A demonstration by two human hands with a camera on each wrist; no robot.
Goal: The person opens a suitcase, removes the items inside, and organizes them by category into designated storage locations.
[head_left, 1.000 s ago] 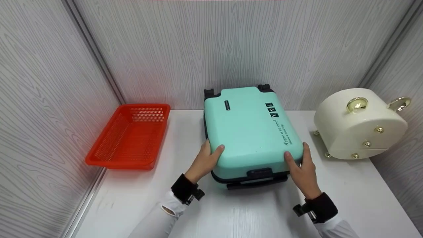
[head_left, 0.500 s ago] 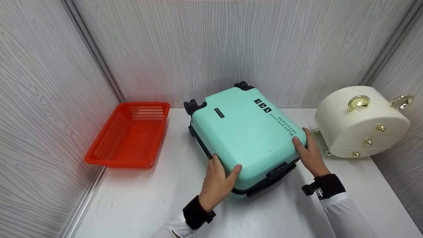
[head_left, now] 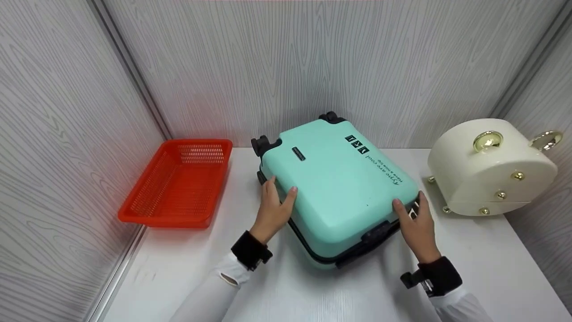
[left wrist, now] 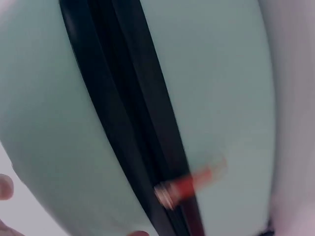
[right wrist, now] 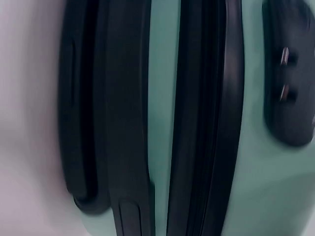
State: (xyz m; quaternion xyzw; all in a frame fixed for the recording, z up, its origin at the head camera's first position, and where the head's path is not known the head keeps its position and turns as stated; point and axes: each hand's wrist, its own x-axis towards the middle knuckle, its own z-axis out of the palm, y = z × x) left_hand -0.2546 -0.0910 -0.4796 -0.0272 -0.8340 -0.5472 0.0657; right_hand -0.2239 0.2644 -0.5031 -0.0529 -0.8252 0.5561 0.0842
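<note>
A mint-green hard-shell suitcase lies flat and askew on the white table, its wheels toward the back wall. Along its left side is my left hand, thumb raised and fingers extended by the shell; whether they touch it I cannot tell. My right hand is at the near right corner, thumb against the top edge and fingers along the side. In the left wrist view a small blurred orange-red strip crosses the black seam. The right wrist view shows the black handle and a lock panel.
A red plastic basket stands to the left by the side wall. To the right is a cream rounded box with gold knobs, handles and feet. A grey wood-patterned wall rises behind the suitcase.
The suitcase has turned anticlockwise, its wheel end swinging left, and lies still over the last half second. My left hand went to the near corner, then back up the left side; my right hand shifted slightly.
</note>
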